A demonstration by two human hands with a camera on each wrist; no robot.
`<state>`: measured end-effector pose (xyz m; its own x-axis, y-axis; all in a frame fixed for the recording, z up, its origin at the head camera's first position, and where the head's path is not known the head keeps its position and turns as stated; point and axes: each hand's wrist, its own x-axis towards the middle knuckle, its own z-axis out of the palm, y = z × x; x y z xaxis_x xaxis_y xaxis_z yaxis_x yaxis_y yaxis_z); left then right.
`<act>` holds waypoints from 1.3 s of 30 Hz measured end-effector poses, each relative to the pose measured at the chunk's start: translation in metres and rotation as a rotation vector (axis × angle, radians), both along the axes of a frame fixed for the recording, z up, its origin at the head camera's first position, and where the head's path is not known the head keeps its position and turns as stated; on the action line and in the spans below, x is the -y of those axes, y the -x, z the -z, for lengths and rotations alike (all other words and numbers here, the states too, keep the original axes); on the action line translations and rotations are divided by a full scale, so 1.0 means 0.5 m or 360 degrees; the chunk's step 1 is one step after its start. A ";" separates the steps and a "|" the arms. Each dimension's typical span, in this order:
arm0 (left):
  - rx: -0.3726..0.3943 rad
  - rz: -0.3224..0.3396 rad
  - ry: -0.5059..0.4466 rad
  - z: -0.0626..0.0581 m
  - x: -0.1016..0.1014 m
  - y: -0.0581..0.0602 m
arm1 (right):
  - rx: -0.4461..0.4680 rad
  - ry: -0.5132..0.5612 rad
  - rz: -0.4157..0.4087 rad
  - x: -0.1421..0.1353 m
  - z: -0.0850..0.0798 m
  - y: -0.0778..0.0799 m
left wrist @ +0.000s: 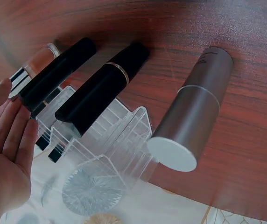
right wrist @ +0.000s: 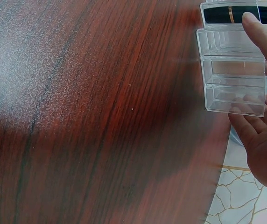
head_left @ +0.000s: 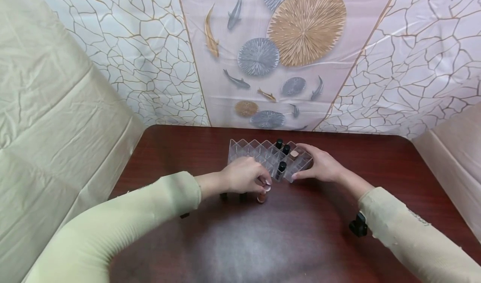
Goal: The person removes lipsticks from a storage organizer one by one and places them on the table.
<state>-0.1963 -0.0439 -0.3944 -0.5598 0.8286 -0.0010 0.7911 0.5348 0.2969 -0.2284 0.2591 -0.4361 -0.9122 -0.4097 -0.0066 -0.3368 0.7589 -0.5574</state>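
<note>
A brown-orange tube (head_left: pixel 262 197) with a pale cap is pinched by the cap between the thumb and fingers of the left hand (head_left: pixel 246 176); it is held just in front of the clear organizer (head_left: pixel 249 149), and whether its base is touching the counter (head_left: pixel 240 249) cannot be told. The organizer is placed near the middle of the counter's far edge, and its right end is gripped by the right hand (head_left: pixel 323 166), with the thumb laid on the front. In its right half, three black-capped tubes (head_left: pixel 282 166) and a peach-topped tube (head_left: pixel 294 154) are held in the compartments. To the left of the pinched tube, a plain black tube (left wrist: pixel 59 72), a gold-banded black tube (left wrist: pixel 103 91) and a grey-brown tube (left wrist: pixel 194 109) are stood in a row on the counter.
</note>
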 end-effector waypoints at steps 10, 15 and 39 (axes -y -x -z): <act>0.0023 0.0025 -0.0040 0.003 0.003 -0.006 | 0.0012 0.0005 0.0011 -0.003 0.001 0.001; 0.0002 0.0004 -0.0013 0.003 0.006 -0.007 | 0.0006 0.0007 0.0001 -0.002 0.000 0.001; -0.0062 0.0051 -0.0013 -0.016 0.029 0.006 | -0.0002 0.0013 -0.0005 -0.001 0.002 0.001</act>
<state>-0.1991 -0.0584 -0.3862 -0.5324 0.8461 0.0269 0.8188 0.5066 0.2699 -0.2292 0.2598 -0.4369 -0.9109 -0.4126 -0.0024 -0.3397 0.7533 -0.5632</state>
